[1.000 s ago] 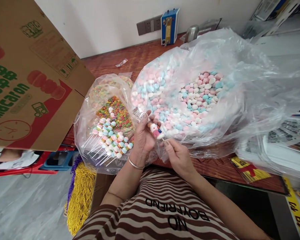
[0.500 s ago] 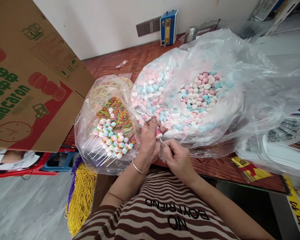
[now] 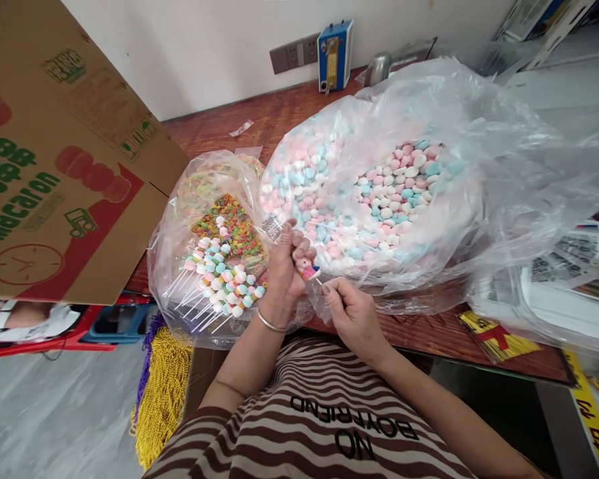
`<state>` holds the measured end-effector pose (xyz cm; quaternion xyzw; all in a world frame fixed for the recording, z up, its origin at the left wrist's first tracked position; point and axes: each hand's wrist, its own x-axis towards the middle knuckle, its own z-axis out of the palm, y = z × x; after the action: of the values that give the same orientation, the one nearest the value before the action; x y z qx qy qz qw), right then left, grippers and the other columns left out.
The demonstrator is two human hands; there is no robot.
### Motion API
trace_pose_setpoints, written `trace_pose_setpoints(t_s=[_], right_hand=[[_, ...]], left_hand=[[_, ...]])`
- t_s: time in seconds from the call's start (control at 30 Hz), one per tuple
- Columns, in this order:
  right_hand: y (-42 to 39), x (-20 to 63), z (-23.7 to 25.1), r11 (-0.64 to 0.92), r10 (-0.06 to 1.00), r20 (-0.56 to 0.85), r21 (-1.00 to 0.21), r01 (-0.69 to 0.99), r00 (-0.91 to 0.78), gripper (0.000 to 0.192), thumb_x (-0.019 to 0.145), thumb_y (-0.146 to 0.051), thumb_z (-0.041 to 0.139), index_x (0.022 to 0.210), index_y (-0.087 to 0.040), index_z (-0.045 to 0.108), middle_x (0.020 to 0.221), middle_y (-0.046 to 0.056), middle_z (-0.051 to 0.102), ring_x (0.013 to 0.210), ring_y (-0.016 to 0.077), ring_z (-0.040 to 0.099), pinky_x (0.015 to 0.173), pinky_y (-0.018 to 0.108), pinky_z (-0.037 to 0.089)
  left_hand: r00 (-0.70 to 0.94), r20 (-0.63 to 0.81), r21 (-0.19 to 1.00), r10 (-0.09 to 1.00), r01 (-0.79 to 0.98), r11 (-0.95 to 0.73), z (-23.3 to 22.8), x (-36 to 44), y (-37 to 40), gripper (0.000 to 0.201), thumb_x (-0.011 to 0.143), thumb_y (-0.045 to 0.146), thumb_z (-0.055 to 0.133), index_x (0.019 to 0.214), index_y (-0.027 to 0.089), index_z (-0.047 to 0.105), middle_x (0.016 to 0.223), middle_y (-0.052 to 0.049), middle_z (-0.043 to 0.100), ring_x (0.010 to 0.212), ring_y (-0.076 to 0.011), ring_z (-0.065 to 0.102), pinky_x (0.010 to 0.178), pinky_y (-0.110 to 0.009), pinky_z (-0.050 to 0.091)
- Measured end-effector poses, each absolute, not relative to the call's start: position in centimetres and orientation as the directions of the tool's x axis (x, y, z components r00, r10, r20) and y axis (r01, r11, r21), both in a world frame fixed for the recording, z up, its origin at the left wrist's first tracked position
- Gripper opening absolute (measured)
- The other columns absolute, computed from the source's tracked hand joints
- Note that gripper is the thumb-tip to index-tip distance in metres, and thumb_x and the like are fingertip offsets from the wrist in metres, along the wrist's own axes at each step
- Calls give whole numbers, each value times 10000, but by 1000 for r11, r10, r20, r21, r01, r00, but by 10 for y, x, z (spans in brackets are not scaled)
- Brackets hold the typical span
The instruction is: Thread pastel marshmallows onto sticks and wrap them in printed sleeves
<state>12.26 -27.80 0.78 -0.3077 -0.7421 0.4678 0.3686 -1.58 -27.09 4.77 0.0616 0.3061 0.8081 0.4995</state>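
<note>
My left hand (image 3: 283, 273) is closed around a small clear wrapper (image 3: 272, 227) whose printed end sticks out above the thumb. A pink, white and blue piece (image 3: 308, 269), candy or wrapper print, shows below the fingers. My right hand (image 3: 357, 319) pinches the white stick (image 3: 320, 282) at the lower end, and loose clear film hangs between both hands. To the left, several marshmallow skewers (image 3: 237, 287) on white sticks lie on a clear bag of coloured ring candies (image 3: 234, 223). Behind my hands is a big clear bag of pastel marshmallows (image 3: 399, 183).
A large cardboard box (image 3: 74, 159) stands at the left. A blue device (image 3: 335, 56) and a metal cup (image 3: 378, 69) are at the wall on the wooden table (image 3: 204, 110). Papers (image 3: 574, 266) lie right, and gold fringe (image 3: 164, 392) hangs at the lower left.
My left hand has shifted slightly left and turned, its fingers curling more over the wrapper. The wrapper's printed end shows less, and blue and pink now show below the fingers. My right hand stays nearly still.
</note>
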Motion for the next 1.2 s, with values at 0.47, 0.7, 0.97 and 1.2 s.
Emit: trace_pose_setpoints(t_s=[0.47,0.7,0.97,1.2], right_hand=[[-281,123,3,425,810,272,-882,202,-519,249,1014,-304,465,807,-222,576,661,-15,601,569,136,525,579,256,369],[-277,112,-1,430,832,285,-873,230,-476,296,1017,-317,477,739,-228,526,619,-19,563,556,140,492,570,272,348],[-265,124,9,610,757,485,-766,204,-438,206,1010,-228,514,1174,-198,634,964,66,705,858,196,660,770,308,502],[-252,123,11,840,541,650,-452,300,-534,220,1018,-249,518,1116,-195,708,906,99,734,800,225,647,738,361,460]], left_hand=[[-534,-256,586,806,-749,-309,54,-29,-267,127,903,267,741,964,186,664,613,89,443,460,-5,401,479,-122,384],[-436,-302,563,848,-799,-210,39,2,-270,262,867,384,774,923,174,629,632,90,427,429,2,344,425,-128,331],[-410,-358,538,839,-825,-174,39,-13,-274,210,893,340,748,931,159,648,598,95,514,520,-29,551,878,-279,587],[-357,-386,542,851,-834,-103,38,-3,-277,225,867,349,770,947,168,662,605,66,543,643,-99,660,970,-388,578]])
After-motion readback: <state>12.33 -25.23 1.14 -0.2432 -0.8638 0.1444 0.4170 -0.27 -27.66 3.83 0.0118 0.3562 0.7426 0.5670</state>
